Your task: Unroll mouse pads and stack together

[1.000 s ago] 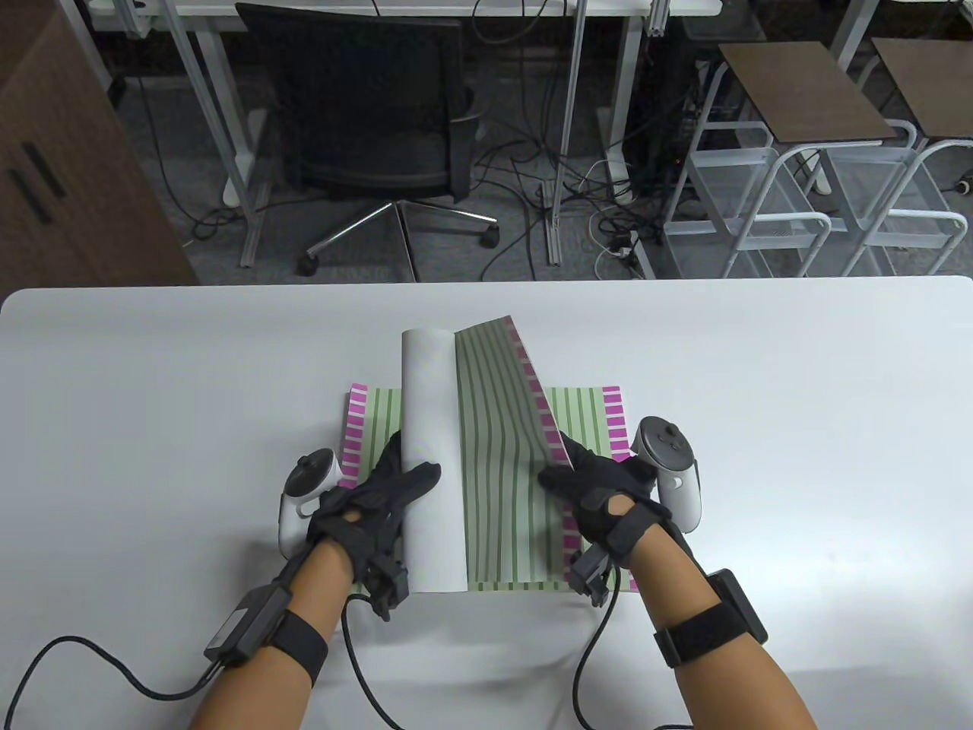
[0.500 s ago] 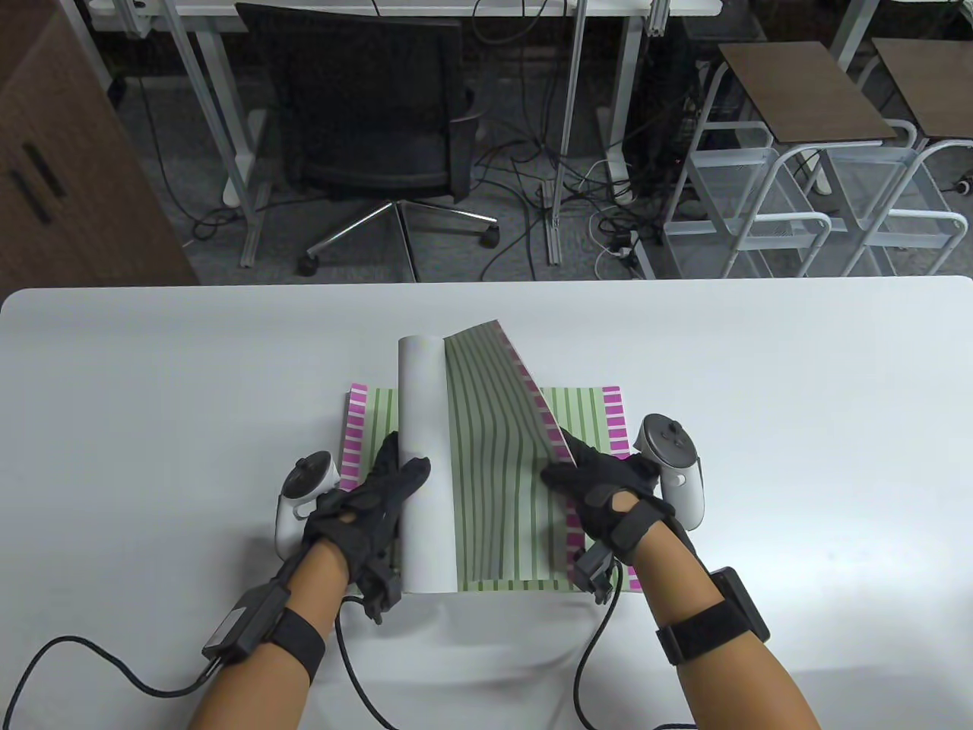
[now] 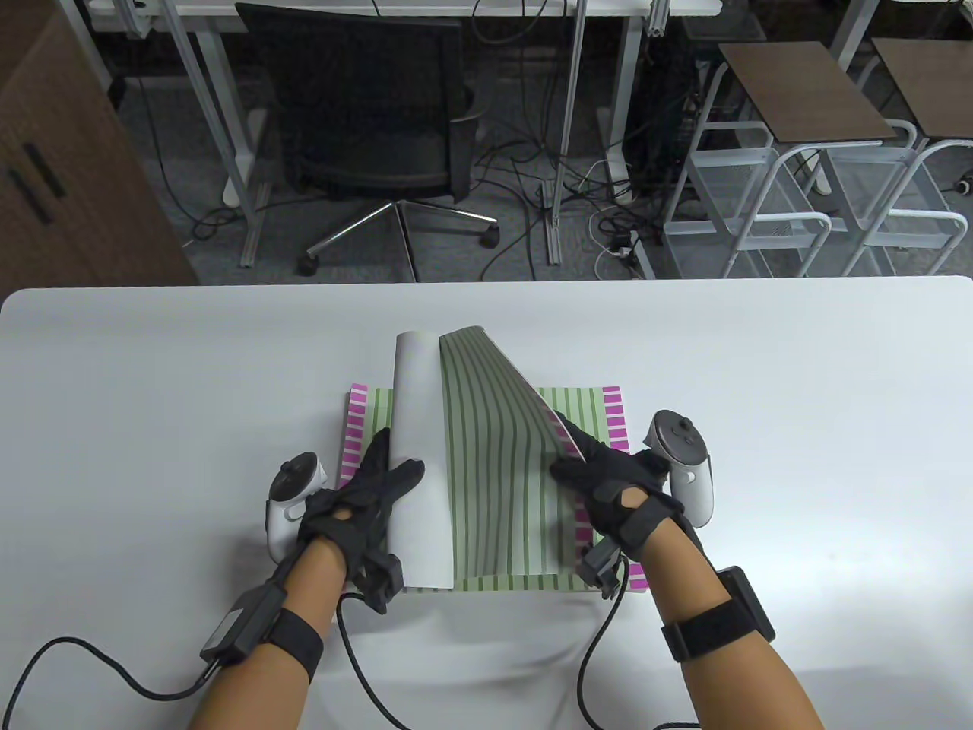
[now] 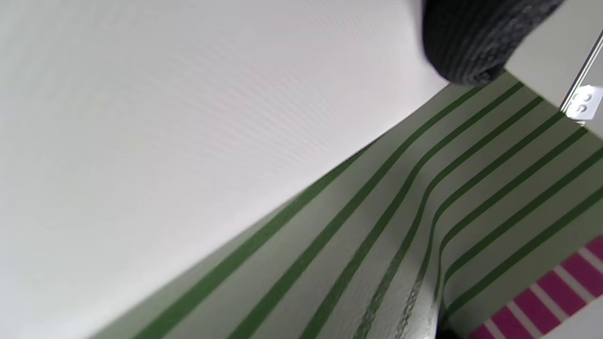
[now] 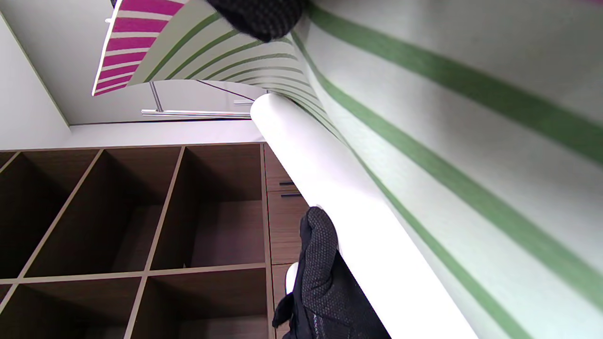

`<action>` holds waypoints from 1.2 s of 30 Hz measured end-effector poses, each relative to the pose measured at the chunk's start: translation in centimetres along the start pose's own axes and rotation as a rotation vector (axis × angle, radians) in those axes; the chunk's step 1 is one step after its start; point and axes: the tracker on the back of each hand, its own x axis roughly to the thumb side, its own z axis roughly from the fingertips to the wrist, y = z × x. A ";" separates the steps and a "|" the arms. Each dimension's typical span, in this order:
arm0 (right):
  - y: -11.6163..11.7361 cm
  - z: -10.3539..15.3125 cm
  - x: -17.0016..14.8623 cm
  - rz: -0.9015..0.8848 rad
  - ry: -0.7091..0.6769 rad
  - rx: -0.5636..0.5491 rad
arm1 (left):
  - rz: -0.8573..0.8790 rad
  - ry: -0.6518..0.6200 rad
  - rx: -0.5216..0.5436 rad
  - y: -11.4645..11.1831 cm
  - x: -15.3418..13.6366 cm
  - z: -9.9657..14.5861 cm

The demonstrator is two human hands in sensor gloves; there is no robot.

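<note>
Green stripes with pink end bands covered the half-unrolled mouse pad (image 3: 486, 456), which was held above a flat mouse pad (image 3: 585, 403) of the same pattern lying near the middle of the white table (image 3: 152, 395). The left hand (image 3: 365, 498) gripped the still-rolled part (image 3: 414, 456), thumb across its white underside and fingers behind it, on the left of the flat pad. The right hand (image 3: 608, 483) pinched the free pink-banded edge and held it lifted, so the striped sheet sagged between the two hands. In the right wrist view the rolled part (image 5: 339, 197) ran as a white tube with the left hand's fingers (image 5: 322, 263) against it, and brown shelving (image 5: 132, 207) stood behind. A black office chair (image 3: 372, 114) stood beyond the table's far edge.
</note>
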 end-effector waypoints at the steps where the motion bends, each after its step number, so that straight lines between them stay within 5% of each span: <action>1: -0.1 0.0 0.0 -0.006 -0.001 -0.004 | 0.002 -0.007 0.004 0.2 0.0 0.0; 8: -0.2 0.1 0.2 -0.016 -0.013 0.001 | 0.005 -0.023 -0.002 1.2 -0.1 0.2; 18: 0.7 0.1 1.1 0.021 -0.030 0.034 | -0.141 0.033 -0.018 -0.4 -0.4 -0.2; 27: -0.6 0.5 1.5 -0.044 -0.047 0.011 | -0.015 0.036 0.066 1.0 -0.5 0.3; 36: -1.1 0.7 1.8 -0.076 -0.059 0.003 | 0.094 0.010 0.010 1.4 -0.5 0.5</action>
